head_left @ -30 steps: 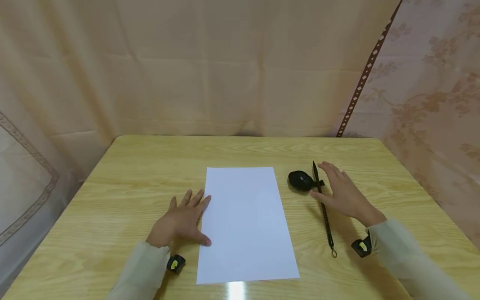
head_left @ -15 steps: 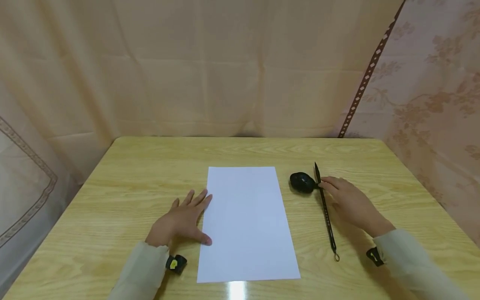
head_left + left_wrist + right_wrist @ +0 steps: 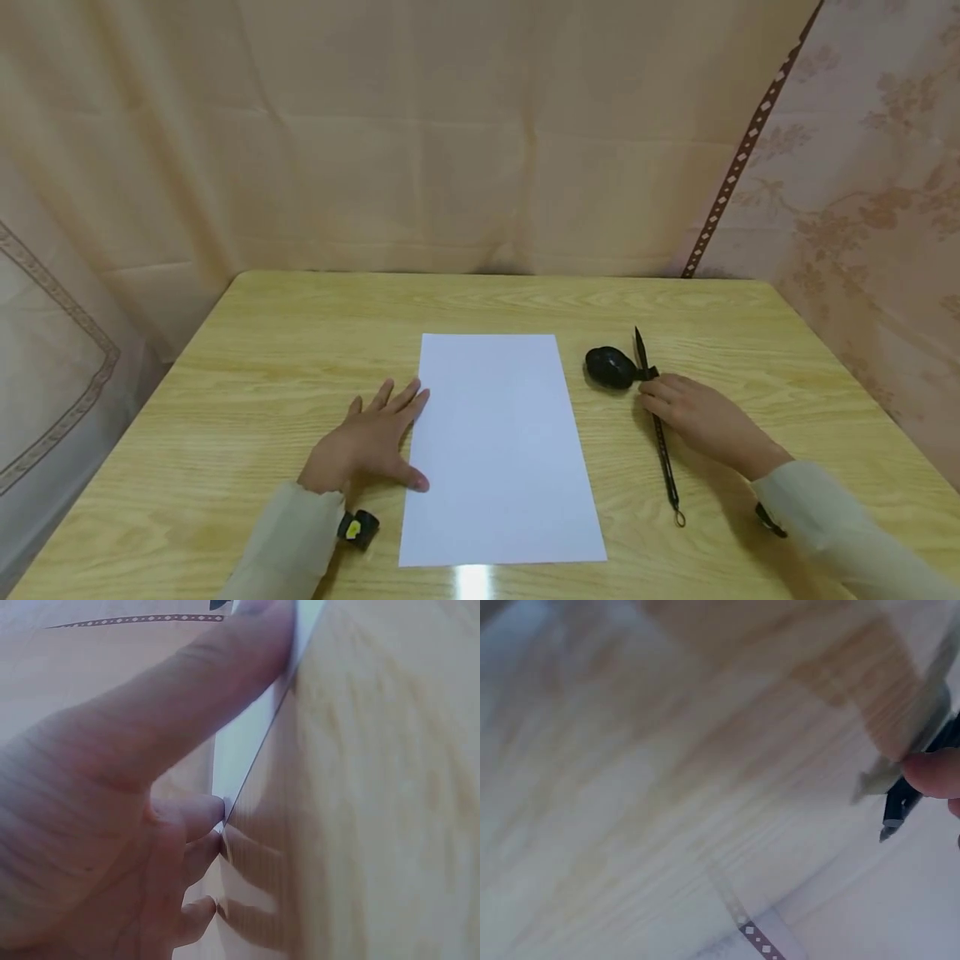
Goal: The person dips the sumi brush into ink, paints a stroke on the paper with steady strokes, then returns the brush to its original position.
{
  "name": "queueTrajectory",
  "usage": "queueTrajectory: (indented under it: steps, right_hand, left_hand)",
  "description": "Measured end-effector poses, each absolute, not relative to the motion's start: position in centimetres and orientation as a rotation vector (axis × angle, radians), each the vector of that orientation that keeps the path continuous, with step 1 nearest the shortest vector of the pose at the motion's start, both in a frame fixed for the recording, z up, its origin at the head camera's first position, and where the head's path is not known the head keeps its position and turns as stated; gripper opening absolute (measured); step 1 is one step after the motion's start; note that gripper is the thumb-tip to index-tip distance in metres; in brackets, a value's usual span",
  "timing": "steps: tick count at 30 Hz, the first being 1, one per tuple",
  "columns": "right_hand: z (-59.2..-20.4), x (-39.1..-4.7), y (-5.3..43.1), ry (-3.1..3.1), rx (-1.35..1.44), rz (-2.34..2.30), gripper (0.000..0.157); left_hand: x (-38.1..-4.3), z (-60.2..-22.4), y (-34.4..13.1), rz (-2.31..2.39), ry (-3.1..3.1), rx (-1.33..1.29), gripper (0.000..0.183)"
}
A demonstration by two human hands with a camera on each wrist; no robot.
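Note:
In the head view, a black writing brush (image 3: 665, 467) slants on the right part of the table, its pointed tip away from me and a small loop at its near end. My right hand (image 3: 708, 421) pinches its shaft just below the neck of a black, rounded object (image 3: 609, 367), which looks like a brush rest. The right wrist view shows the thumb (image 3: 934, 774) against the brush near its tip. A white sheet of paper (image 3: 495, 450) lies in the middle. My left hand (image 3: 367, 442), fingers spread, rests with thumb and fingertips on its left edge.
The pale wooden table (image 3: 300, 321) ends at a beige curtain (image 3: 420, 167) behind. A patterned pink cloth (image 3: 862, 217) hangs at the right, and a white cloth with a trim band (image 3: 67, 317) at the left.
My right hand has come from spread fingers around the brush and black object to a pinch on the shaft, sliding slightly toward me. The left hand stays on the paper.

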State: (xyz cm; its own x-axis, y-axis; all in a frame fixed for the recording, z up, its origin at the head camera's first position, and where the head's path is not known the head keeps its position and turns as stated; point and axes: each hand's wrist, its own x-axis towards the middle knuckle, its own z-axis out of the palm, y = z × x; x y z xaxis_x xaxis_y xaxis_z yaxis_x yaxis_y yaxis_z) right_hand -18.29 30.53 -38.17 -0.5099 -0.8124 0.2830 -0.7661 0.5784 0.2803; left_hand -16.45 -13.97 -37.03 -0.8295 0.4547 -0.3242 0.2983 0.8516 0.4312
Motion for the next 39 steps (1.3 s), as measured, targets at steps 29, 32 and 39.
queueTrajectory:
  steps: [29,32,39]
  right_hand:
    - [-38.3,-18.7,30.7,-2.283,1.437,-0.358,0.017]
    - [-38.3,-18.8,30.8,-2.252,1.449,-0.354,0.039]
    - [-37.9,-18.9,30.8,-2.240,1.434,-0.327,0.025]
  left_hand:
    - [-16.9,-36.4,-12.8,0.437,2.597,0.514,0.122]
    - [-16.8,-36.5,-12.8,0.445,2.599,0.511,0.122]
    - [-16.9,-36.6,-12.8,0.443,2.601,0.520,0.122]
